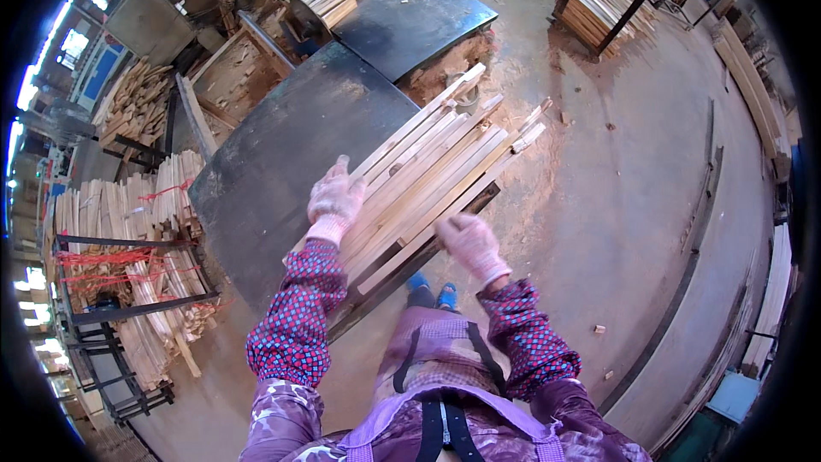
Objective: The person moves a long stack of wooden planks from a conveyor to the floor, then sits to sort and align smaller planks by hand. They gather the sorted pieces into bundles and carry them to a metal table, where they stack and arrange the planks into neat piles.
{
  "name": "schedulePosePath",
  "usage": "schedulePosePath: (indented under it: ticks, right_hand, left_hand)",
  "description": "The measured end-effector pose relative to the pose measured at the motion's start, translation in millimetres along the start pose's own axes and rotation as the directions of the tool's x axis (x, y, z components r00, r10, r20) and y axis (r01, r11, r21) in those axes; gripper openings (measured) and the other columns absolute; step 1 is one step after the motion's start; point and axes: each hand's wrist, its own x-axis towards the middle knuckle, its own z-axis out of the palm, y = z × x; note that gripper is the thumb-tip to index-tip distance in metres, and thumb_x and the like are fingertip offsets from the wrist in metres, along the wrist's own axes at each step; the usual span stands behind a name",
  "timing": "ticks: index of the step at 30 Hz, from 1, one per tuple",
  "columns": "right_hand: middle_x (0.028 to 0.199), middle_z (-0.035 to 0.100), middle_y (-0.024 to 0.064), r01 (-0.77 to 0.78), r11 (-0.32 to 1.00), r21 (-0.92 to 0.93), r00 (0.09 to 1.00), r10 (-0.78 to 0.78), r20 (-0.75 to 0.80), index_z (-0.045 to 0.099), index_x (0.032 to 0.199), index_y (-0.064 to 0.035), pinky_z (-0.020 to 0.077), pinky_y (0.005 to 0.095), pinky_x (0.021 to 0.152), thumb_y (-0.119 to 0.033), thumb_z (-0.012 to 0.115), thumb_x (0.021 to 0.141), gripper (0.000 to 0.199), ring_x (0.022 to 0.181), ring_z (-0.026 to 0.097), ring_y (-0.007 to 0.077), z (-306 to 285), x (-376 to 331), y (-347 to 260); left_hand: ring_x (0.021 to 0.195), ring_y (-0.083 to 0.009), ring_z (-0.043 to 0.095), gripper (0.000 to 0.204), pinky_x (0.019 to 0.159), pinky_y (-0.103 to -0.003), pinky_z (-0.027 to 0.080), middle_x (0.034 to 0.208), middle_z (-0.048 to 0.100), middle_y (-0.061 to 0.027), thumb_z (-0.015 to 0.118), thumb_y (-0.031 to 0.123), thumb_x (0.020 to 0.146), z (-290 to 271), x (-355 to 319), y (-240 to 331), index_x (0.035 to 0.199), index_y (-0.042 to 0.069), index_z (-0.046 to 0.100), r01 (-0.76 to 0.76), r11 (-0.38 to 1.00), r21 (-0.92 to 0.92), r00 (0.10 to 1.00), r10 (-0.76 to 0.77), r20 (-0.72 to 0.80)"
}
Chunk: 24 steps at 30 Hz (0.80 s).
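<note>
The left hand (336,197), fingers extended, ungripping, should steady the wooden strips (428,169) beside it; whether the curled right hand (472,245) grips is unclear.

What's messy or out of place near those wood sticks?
Sawdust is scattered on the floor beside the wood sticks, and small wood bits lie loose there, away from the stacks. The sticks' far ends look uneven too.

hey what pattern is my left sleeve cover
The left sleeve cover has small blue and red squares on dark cloth, best seen in the head view.
</note>
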Motion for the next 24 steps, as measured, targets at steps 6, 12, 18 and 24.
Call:
schedulePosePath:
  ticks: [6,12,18,24]
  right_hand:
    - [0.084,0.072,0.0157,0.028,0.999,0.046,0.982,-0.019,-0.187,0.073,0.096,-0.0061,0.0534,0.0391,0.073,-0.038,0.063,0.092,0.034,0.079,0.071,0.0291,-66.2,73.3,-8.3]
    - [0.085,0.074,0.0125,-0.021,0.984,0.178,0.988,0.047,-0.146,0.073,0.105,-0.0012,0.0529,0.0336,0.071,-0.033,0.063,0.093,0.035,0.076,0.069,0.021,-50.5,69.2,10.6]
    - [0.086,0.074,0.0101,-0.02,0.954,0.3,0.993,0.054,-0.107,0.073,0.107,0.0002,0.0526,0.0299,0.069,-0.027,0.064,0.094,0.031,0.075,0.068,0.0145,-9.7,45.8,33.9]
    - [0.089,0.074,0.0147,0.021,0.973,0.23,0.985,0.02,-0.173,0.073,0.104,-0.0017,0.0545,0.0343,0.076,-0.027,0.066,0.093,0.029,0.082,0.071,0.0242,-6.1,49.9,42.9]
  left_hand:
    - [0.138,-0.0297,0.043,0.063,0.117,-0.043,0.03,0.149,0.048,-0.0135,0.055,0.04,0.095,-18.6,-59.4,-63.2,0.149,0.011,0.041,0.135,0.99,-0.037,0.983,-0.139,-0.121]
    - [0.133,-0.0246,0.048,0.048,0.117,-0.042,0.029,0.139,0.058,-0.0078,0.055,0.041,0.096,-32.0,-132.9,-110.4,0.134,0.012,0.058,0.399,0.914,0.068,0.901,-0.378,-0.212]
    - [0.124,-0.0262,0.057,0.044,0.111,-0.043,0.035,0.127,0.066,-0.0079,0.05,0.044,0.096,-10.0,-165.1,-136.6,0.125,0.015,0.066,0.559,0.827,0.058,0.823,-0.546,-0.157]
    - [0.12,-0.024,0.06,0.041,0.109,-0.042,0.037,0.125,0.068,-0.0053,0.043,0.04,0.1,-1.8,-148.2,-126.2,0.122,0.017,0.068,0.483,0.873,0.059,0.87,-0.471,-0.147]
